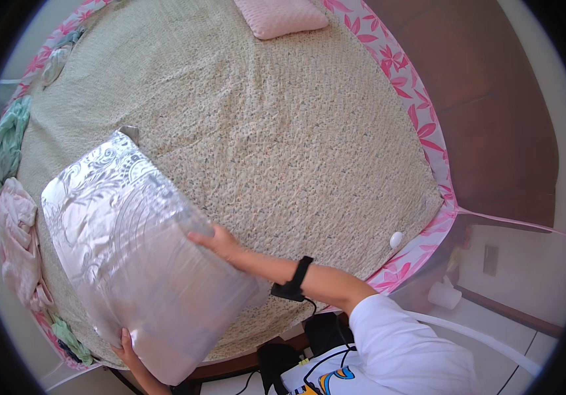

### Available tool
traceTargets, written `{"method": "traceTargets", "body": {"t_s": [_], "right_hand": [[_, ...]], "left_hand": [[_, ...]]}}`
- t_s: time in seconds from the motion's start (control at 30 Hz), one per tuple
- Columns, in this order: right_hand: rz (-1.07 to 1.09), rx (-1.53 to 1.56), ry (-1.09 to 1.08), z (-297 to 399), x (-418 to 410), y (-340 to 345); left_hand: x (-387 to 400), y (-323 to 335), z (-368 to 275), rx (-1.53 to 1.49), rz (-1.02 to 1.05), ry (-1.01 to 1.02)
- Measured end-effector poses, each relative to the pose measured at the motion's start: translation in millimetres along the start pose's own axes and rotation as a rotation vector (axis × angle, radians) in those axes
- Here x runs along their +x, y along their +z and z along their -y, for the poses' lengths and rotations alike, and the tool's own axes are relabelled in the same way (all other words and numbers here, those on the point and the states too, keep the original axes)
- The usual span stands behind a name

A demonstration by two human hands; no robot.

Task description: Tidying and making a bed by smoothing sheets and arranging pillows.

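A large silvery, shiny package (pixel 149 256) with a swirling pattern lies tilted over the left part of the bed, its near end at the mattress edge. My right hand (pixel 219 244) grips its right side, thumb on top and the other fingers hidden beneath. At the package's lower left edge is my left hand (pixel 125 348), with the thumb over the rim and the rest of the fingers out of sight under it. The bed has a cream floral quilted cover (pixel 283 163).
A pink pillow (pixel 283 17) lies at the far end. Green cloth (pixel 8 138) and pale pink cloth (pixel 16 242) are bunched along the left edge. A small white oval object (pixel 396 240) sits near the right corner. Pink-leaf fabric netting trim (pixel 424 118) borders the bed.
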State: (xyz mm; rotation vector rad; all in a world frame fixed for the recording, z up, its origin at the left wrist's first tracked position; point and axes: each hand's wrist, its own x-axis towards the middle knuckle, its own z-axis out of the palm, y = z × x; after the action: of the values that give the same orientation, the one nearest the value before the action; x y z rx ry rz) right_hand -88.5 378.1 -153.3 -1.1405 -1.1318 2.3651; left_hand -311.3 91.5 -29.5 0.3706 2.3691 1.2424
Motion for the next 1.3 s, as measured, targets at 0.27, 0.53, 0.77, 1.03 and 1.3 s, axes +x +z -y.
{"method": "traceTargets", "body": {"t_s": [0.27,0.53,0.77,1.03,1.3], "right_hand": [[-0.284,-0.033,-0.305,141.8,-87.1,-143.1],[-0.626,-0.173,-0.398,195.9,-160.1,-331.6],[-0.864,-0.447,-0.275,151.6,-177.8,-466.4],[-0.93,-0.374,0.012,93.0,-212.7,-504.9],[-0.882,-0.46,0.005,95.3,-205.4,-495.9]], "left_hand": [[-43.7,165.0,-62.9,-0.258,0.117,0.152],[-92.8,390.1,-110.3,-0.299,0.641,0.354],[-117.9,512.2,-101.8,0.119,1.106,0.086],[-102.1,524.9,-87.6,-0.091,0.848,-0.027],[-90.0,569.3,-124.9,-0.395,0.823,-0.217]]}}
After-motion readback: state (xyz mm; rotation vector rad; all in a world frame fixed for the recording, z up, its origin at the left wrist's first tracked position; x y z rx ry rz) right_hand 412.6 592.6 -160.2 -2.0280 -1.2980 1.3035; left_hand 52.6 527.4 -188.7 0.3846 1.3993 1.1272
